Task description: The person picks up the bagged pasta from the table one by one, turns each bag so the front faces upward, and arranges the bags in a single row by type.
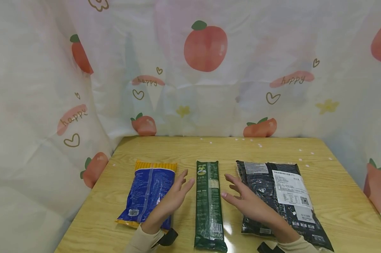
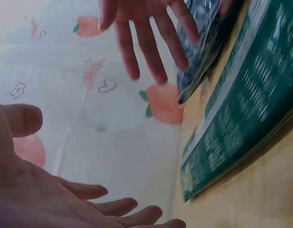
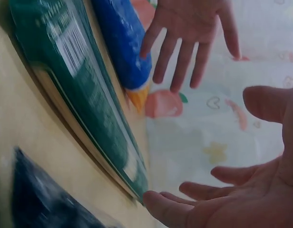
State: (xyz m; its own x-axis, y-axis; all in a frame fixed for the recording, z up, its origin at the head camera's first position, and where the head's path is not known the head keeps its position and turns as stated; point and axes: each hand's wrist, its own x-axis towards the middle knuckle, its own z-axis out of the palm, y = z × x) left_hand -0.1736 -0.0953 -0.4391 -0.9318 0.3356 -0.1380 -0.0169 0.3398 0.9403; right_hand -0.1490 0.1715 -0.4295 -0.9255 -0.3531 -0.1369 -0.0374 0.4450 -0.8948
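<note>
Long green plastic packet (image 1: 210, 207) lies flat on wood-grain tabletop (image 1: 177, 149). Left hand (image 1: 172, 199) and right hand (image 1: 249, 201) apart, flanking packet, fingers extended, holding nothing. Blue-and-yellow plastic bag (image 1: 147, 189) left, black plastic bag (image 1: 271, 195) right: all laid out, gripping apparently not begun.

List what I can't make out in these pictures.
Head view: part of the blue packet, behind the left hand.
Head view: finest print on the green packet, too small.
Left wrist view: the green packet's near end, cut off by the picture's edge.
Right wrist view: most of the black packet, cut off by the bottom edge.
</note>
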